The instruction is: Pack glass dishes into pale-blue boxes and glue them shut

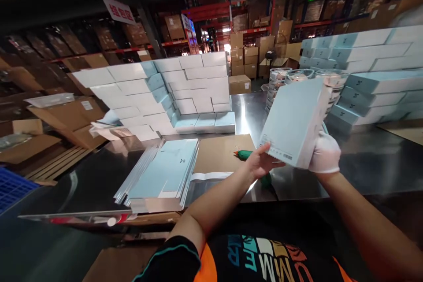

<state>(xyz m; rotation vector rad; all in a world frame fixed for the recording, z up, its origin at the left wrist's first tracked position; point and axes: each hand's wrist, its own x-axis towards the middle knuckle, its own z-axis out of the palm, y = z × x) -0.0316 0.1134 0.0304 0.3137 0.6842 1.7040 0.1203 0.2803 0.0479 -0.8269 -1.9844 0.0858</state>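
hands: 2, both the person's own, raised over the near right of the worktop [370, 163].
left hand [261, 162]: bare, palm under the near bottom corner of the box [295, 123], fingers curled onto its lower edge. Grip is a loose prop from below, not a clench.
right hand [325, 153]: in a white glove, wrapped round the box's right bottom edge, grasping it firmly.
box: 1 pale blue carton, held in the air between the two hands, tilted with the broad face toward the camera. Probably held so to see the small label at its lower edge, or to close an end flap. Cannot tell which.
green tool [246, 154]: 1, lying on the worktop just under and behind the left hand, within easy reach. Exact kind unclear.
flat sleeves [165, 174]: 1 fanned pile of unfolded blue cartons, near left of the hands. Count too tight to read.
brown sheet [221, 152]: 1 cardboard sheet under the pile and tool, seemingly as a work mat.
box wall, left [165, 92]: finished boxes stacked in rows, far left; roughly seven tiers, exact count unreadable. Stacked brick-style, likely for stability.
box wall, right [373, 75]: second stack, far right, about seven tiers.
clear tubs [299, 77]: at least 3 stacks, behind the held box.
shelving [211, 13]: far back, holding brown cartons.
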